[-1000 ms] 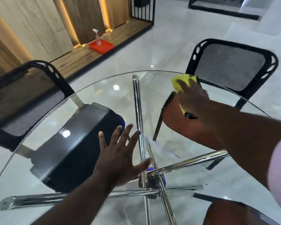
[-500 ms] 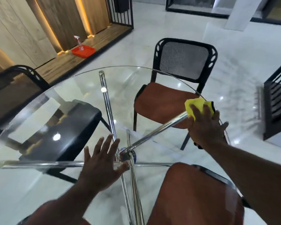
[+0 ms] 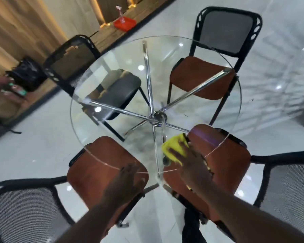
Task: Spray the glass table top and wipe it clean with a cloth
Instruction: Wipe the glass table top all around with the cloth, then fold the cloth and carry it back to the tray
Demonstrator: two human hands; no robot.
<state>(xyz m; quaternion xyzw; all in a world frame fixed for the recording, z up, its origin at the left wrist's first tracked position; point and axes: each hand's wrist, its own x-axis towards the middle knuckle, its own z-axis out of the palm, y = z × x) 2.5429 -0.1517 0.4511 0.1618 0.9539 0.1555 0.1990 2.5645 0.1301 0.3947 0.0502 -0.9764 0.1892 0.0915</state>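
Pressing a yellow cloth (image 3: 174,146) flat against the glass, the right hand (image 3: 191,163) lies over it with its fingers straight and spread, near the person's side of the round glass table top (image 3: 161,67) and just right of one chrome leg. Bits of yellow show past the heel of the palm too, so the cloth sits under the whole hand. The left hand (image 3: 128,179) rests flat at the near rim, fingers straight and close together, holding nothing; it is somewhat blurred. The top is clear, with ceiling lights mirrored in it as bright spots, and beneath it the chrome legs (image 3: 156,118) meet at a hub near the centre and fan outward. Four chairs with black mesh backs stand around the table: two brown seats (image 3: 98,163) tucked under the near edge, a third brown seat (image 3: 200,78) at the far right, and a black seat (image 3: 123,90) at the far left, all seen through the glass. The floor (image 3: 33,146) is glossy white tile. Well apart from the table, a spray bottle (image 3: 121,14) stands upright on a red tray (image 3: 128,25) on a wooden ledge (image 3: 109,34) along a wood-panelled wall (image 3: 24,23) lit by warm strips. A black bag (image 3: 26,72) sits at the left on the same ledge.
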